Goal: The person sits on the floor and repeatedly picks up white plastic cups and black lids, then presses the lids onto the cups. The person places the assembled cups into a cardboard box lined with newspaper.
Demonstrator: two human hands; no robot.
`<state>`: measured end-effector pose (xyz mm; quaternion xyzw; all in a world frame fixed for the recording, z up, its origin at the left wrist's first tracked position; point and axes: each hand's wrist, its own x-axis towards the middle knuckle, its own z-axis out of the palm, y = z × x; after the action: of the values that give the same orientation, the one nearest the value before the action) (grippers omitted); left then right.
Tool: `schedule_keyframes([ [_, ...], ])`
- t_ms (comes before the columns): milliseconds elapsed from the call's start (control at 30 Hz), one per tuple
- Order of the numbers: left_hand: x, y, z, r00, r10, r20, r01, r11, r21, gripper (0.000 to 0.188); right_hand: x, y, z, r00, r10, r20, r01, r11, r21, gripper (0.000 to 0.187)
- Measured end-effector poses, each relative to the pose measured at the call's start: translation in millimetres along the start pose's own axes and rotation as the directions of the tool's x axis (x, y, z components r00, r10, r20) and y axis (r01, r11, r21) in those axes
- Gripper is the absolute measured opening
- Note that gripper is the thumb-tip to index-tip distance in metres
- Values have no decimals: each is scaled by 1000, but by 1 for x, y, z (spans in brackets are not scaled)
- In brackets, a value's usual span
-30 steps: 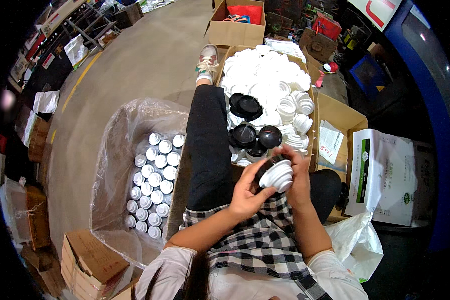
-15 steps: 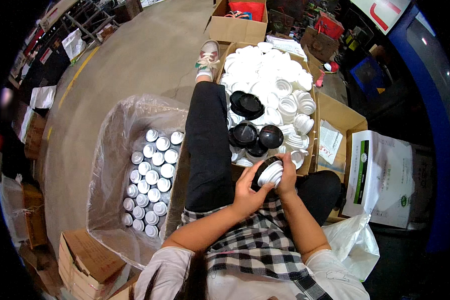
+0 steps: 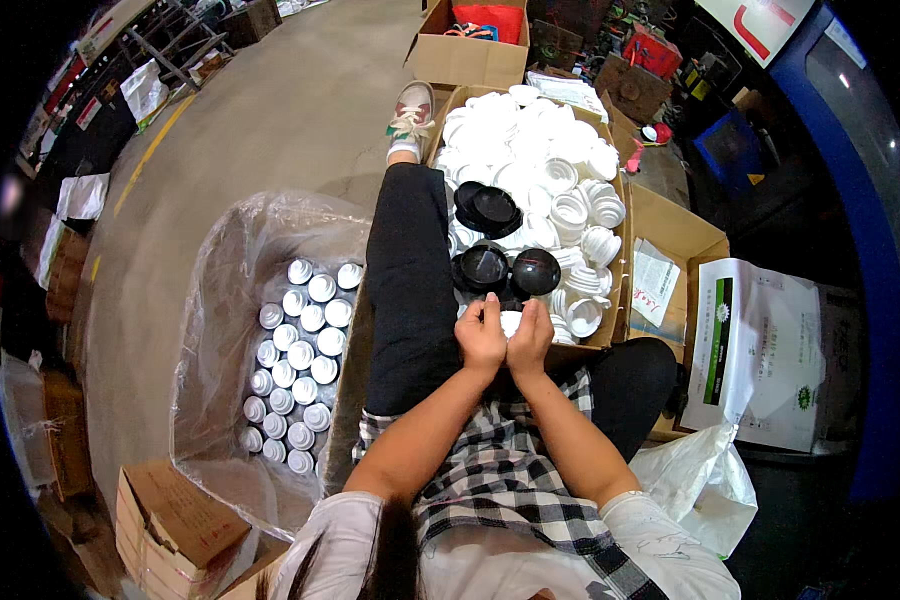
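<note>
Between my two hands a white ridged plastic piece (image 3: 511, 322) shows only in part; any black cap on it is hidden. My left hand (image 3: 481, 338) grips it from the left and my right hand (image 3: 528, 340) from the right, fingers curled and close together. Both are at the near edge of a cardboard box (image 3: 623, 255) heaped with white ridged plastic pieces (image 3: 530, 150). Several round black caps (image 3: 488, 208) lie on that heap, and a domed black cap (image 3: 536, 272) rests just beyond my fingers.
Left of my leg, a plastic-lined box (image 3: 205, 370) holds rows of white-topped pieces (image 3: 302, 355). A folded carton (image 3: 175, 520) stands at lower left. To the right are an open carton (image 3: 715, 242) with papers, a printed white sheet (image 3: 760, 350) and a white bag (image 3: 705, 490).
Both hands have moved a little left and toward the heap and turned inward. The white piece, earlier visible seated in a black cap, is now mostly covered by my hands.
</note>
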<state>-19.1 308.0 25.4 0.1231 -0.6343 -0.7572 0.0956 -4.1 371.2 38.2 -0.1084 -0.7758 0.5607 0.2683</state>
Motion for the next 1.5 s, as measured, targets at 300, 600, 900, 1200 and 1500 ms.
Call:
schedule_keyframes([
  [300,-14,46,-40,933,-99,346,93,995,33,57,44,5,-3,861,295,415,-462,794,394,45],
  [600,102,76,-260,802,-74,-593,-134,945,-298,45,135,84,5,956,39,292,196,654,-731,51],
  [900,158,-127,-322,688,-348,-637,473,881,29,72,127,69,31,958,171,228,64,650,-757,37],
  [1200,271,-231,-306,675,-159,-721,395,903,170,64,119,95,31,981,89,171,95,548,-831,37],
  [1500,331,-167,-308,884,-275,-379,434,180,883,53,121,105,27,966,108,235,105,666,-739,34],
])
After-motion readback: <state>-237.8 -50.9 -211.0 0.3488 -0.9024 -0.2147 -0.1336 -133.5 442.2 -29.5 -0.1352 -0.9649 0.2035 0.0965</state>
